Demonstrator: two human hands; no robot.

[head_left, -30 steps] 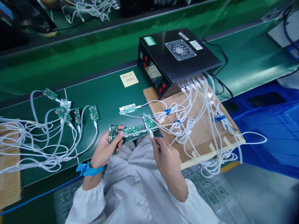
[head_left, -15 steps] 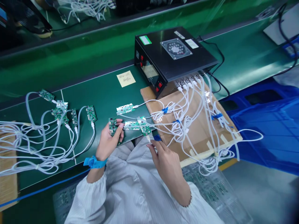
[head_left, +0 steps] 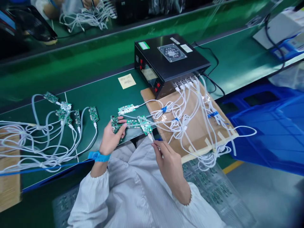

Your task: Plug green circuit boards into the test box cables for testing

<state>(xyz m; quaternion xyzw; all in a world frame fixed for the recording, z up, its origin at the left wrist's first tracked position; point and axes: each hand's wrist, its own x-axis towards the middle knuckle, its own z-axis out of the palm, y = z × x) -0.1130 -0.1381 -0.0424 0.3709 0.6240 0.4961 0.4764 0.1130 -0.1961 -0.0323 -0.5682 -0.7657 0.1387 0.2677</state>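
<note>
My left hand [head_left: 111,136], with a blue band around its wrist, pinches a small green circuit board [head_left: 114,120] at the front edge of the bench. The fingers of my right hand [head_left: 169,161] are closed on the white cable plug [head_left: 150,137], which meets the lower end of a tilted circuit board [head_left: 144,124]. Beneath that tilted board, partly covered, lies another green board [head_left: 133,123]. Farther back on the bench a pale board [head_left: 126,109] has a white cable attached.
A black box [head_left: 171,57] with a fan grille and red switches feeds several white cables across a cardboard sheet [head_left: 199,126]. Cabled boards [head_left: 93,114] lie at left. A yellow note [head_left: 126,81] is near the box. Behind the partition is a person's hand [head_left: 88,3].
The view has shifted slightly. Both my hands keep their grips, with little movement relative to the boards. Another person's hands have appeared at the upper left behind the partition.
</note>
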